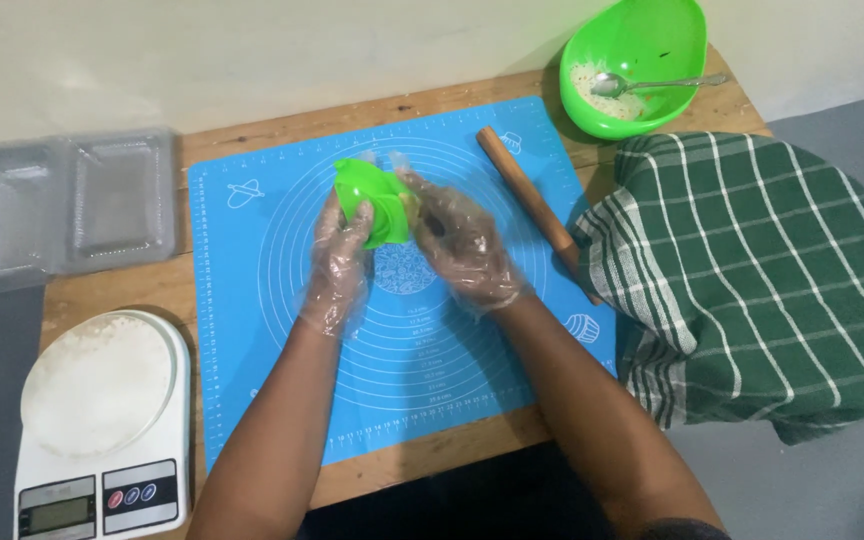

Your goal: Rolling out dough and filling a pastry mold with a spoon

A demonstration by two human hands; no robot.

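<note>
Both my hands wear clear plastic gloves and meet over the middle of a blue silicone baking mat. My left hand grips a small green plastic mould from the left side. My right hand presses against the mould's right edge, fingers curled on it. A bit of pale dough seems to sit inside the mould, mostly hidden by my fingers. A dusting of flour marks the mat just below the hands.
A wooden rolling pin lies diagonally on the mat's right edge. A green bowl with a spoon stands at back right. A green checked cloth covers something at right. A white kitchen scale and clear plastic trays are at left.
</note>
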